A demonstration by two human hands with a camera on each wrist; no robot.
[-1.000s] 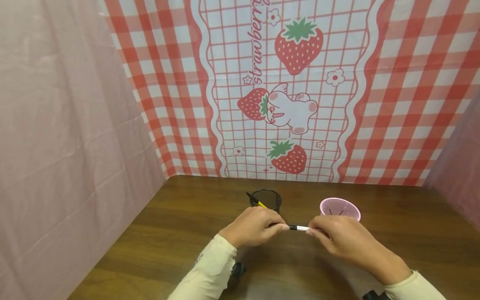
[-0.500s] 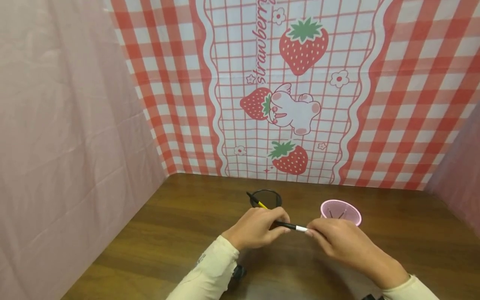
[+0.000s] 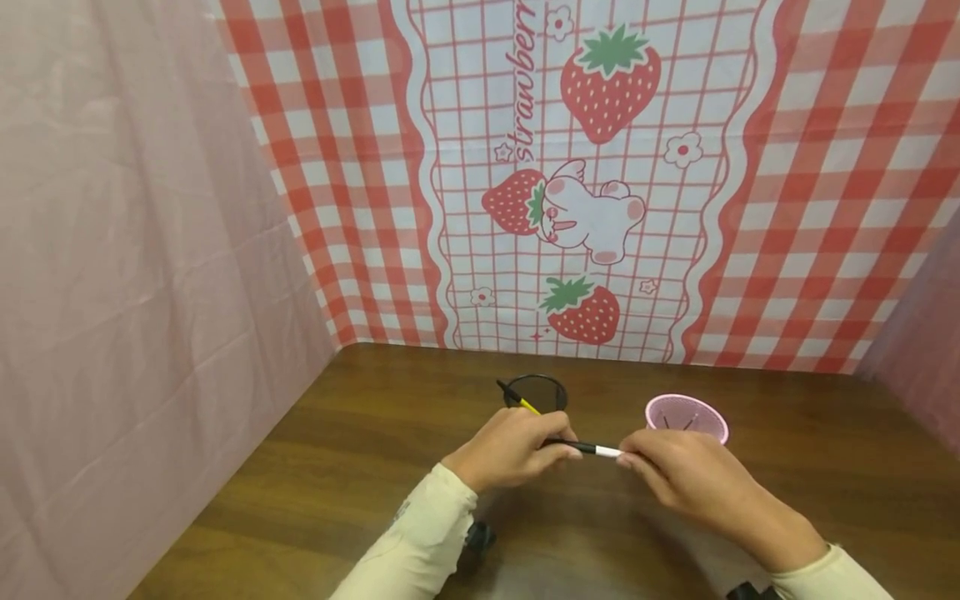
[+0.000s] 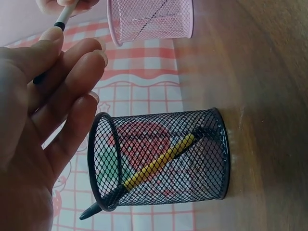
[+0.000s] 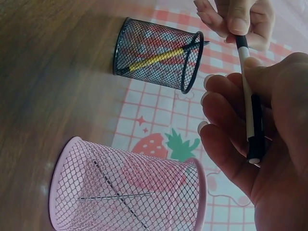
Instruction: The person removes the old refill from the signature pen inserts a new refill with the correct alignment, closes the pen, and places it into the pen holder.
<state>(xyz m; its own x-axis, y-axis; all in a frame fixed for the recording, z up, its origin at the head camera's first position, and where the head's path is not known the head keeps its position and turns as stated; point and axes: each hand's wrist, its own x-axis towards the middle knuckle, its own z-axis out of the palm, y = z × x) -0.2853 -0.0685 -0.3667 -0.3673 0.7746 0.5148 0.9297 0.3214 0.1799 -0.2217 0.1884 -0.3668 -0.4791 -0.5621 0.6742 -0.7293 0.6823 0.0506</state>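
Both hands hold one white pen with black ends (image 3: pixel 607 452) between them, above the table. My left hand (image 3: pixel 517 450) pinches its black tip section, thumb against it, other fingers extended. My right hand (image 3: pixel 693 479) grips the white barrel between thumb and fingers; the black rear end (image 5: pixel 256 149) lies along that palm in the right wrist view. Just beyond the left hand stands a black mesh pen cup (image 4: pixel 221 159), with a yellow-and-black pen (image 4: pixel 159 163) leaning in it. Behind the right hand is a pink mesh pen cup (image 5: pixel 199 192) holding two thin dark sticks (image 5: pixel 115 196).
The brown wooden table (image 3: pixel 300 500) runs back to a red-and-white checked strawberry cloth (image 3: pixel 600 208). A pale pink curtain (image 3: pixel 150 292) hangs on the left, another pink one (image 3: pixel 922 333) on the right. Both cups stand toward the back of the table.
The left thumb and fingers have parted a little, so more of the pen's black section shows between them. The right hand keeps its grip. The cups stay put.
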